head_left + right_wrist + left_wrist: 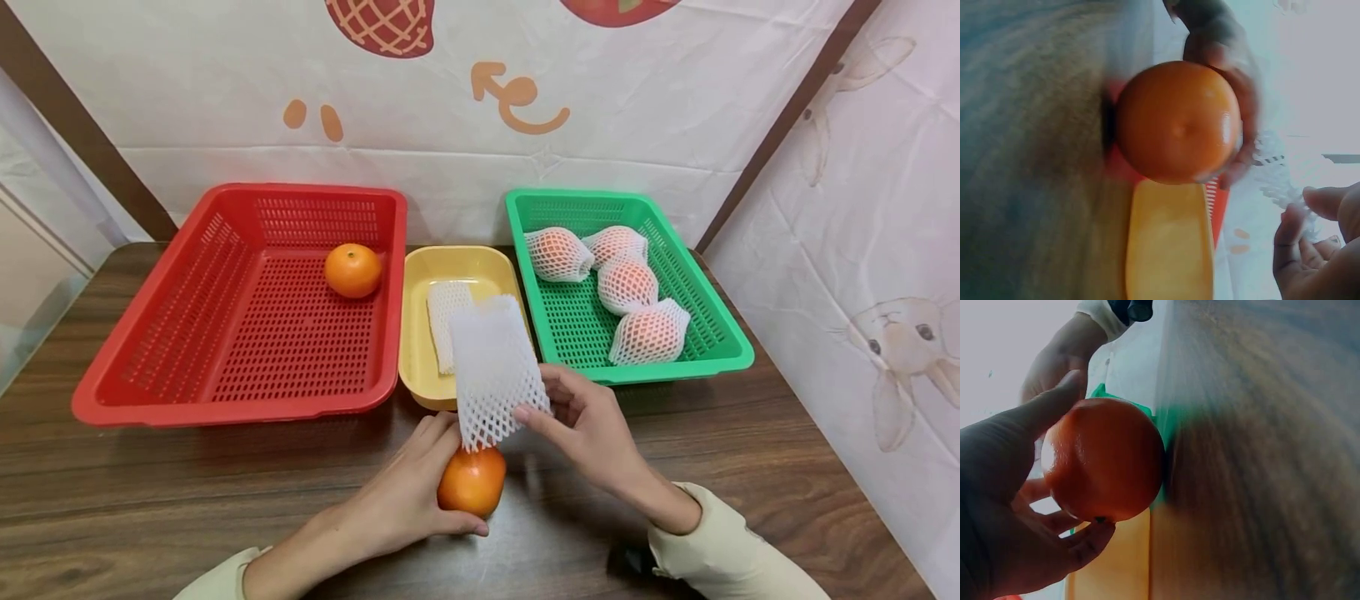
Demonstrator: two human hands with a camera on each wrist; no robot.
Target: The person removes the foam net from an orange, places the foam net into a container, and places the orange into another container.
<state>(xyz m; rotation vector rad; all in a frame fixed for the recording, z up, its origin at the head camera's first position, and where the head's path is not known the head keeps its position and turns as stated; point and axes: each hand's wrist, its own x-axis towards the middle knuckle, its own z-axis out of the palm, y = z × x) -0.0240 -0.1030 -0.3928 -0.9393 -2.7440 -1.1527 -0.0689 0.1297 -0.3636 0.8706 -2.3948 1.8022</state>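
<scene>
Hands (420,500) with one orange (472,482), one net (492,375); four netted oranges (630,287) nearby.

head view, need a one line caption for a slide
Left hand grips an orange on the table while the right hand pinches a white foam net above it.

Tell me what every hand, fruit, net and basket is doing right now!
Left hand: grips the bare orange.
Right hand: pinches the foam net above that orange.
Red basket: holds one bare orange.
Green basket: holds four netted oranges.
Yellow tray: holds a spare flat net.
</scene>
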